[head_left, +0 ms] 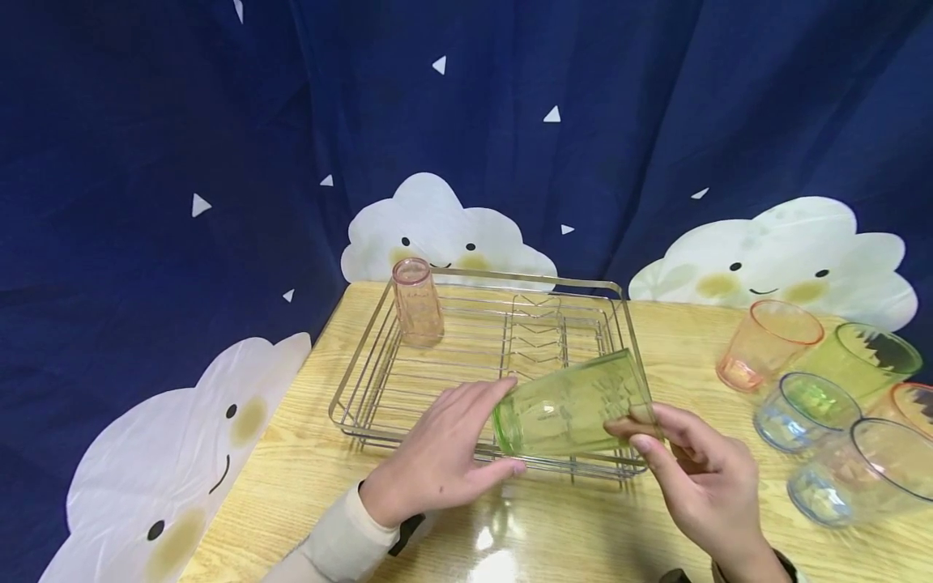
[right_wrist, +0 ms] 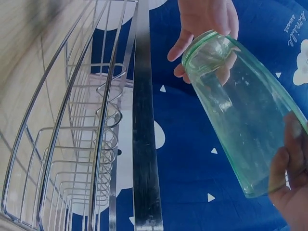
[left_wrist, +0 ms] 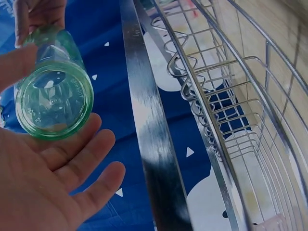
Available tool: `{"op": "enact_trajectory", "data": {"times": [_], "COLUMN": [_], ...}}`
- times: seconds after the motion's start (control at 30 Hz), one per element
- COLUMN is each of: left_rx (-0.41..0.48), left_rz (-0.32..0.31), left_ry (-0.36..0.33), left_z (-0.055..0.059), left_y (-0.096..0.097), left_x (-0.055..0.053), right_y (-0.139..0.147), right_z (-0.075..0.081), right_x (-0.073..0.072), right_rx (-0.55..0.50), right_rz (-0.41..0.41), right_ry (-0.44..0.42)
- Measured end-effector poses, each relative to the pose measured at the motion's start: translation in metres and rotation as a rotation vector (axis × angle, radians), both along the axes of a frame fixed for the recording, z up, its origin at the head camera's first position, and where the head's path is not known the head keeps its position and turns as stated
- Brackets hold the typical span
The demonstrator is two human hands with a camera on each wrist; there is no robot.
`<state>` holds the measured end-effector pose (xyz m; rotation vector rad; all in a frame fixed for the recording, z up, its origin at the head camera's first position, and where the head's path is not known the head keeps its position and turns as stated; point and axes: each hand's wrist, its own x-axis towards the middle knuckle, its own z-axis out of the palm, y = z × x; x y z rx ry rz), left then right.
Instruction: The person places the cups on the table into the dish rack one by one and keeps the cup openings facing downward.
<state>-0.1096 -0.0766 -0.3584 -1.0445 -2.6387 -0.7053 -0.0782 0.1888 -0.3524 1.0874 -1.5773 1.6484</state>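
Observation:
A clear green tumbler (head_left: 564, 409) lies tilted on its side in the air over the front right of the wire dish rack (head_left: 525, 280). With thumb and fingers my right hand (head_left: 710, 478) pinches the tumbler's rim end. My left hand (head_left: 440, 453) is at the base end, its fingers spread and mostly straight around the thick bottom; the left wrist view shows the tumbler's base (left_wrist: 54, 100) between thumb and fingers. Inside the rack, at the back left, a pink glass (head_left: 419, 312) stands.
On the table to the right stand an orange glass (head_left: 765, 348), a green glass (head_left: 871, 364), a small blue glass (head_left: 802, 417), a larger blue-rimmed glass (head_left: 860, 478) and another orange-rimmed one (head_left: 914, 405) partly cut off. A dark blue curtain (head_left: 481, 146) hangs behind.

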Motion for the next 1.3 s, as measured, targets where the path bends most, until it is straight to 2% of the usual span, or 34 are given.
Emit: {"op": "enact_trajectory", "data": {"times": [0.1,0.23,0.43,0.6,0.7,0.8,1.0,1.17,1.3], "left_rx": [-0.001,0.007,0.063,0.187,0.247,0.265,0.277,0.296,0.298], "left_rz": [-0.003,0.011,0.006,-0.059,-0.094,-0.101,-0.11,-0.107,-0.095], "left_ry": [0.013,0.04,0.094,0.15,0.182,0.202,0.188,0.163,0.176], "left_z": [0.0,0.0,-0.001,-0.001,0.0,0.001,-0.001,-0.003,-0.003], "left_y": [0.001,0.001,0.0,-0.001,-0.002,-0.002,-0.002,-0.001,-0.001], "left_x": [0.0,-0.002,-0.003,-0.004,-0.005,-0.005,-0.006,-0.006,-0.006], "right_y": [0.001,0.002,0.008,0.015,0.016,0.016,0.016,0.017,0.017], "right_z": [0.0,-0.002,-0.004,-0.002,-0.001,0.0,-0.001,-0.002,-0.004], "right_x": [-0.001,-0.003,-0.003,-0.001,-0.001,-0.001,-0.001,-0.002,-0.003], "right_rx": [0.008,0.045,0.123,0.178,0.176,0.177,0.176,0.208,0.243], "right_rz": [0.028,0.019,-0.101,-0.21,-0.213,-0.217,-0.207,-0.247,-0.288], "right_ry": [0.011,0.016,-0.041,-0.076,-0.08,-0.076,-0.068,-0.062,-0.057]}}
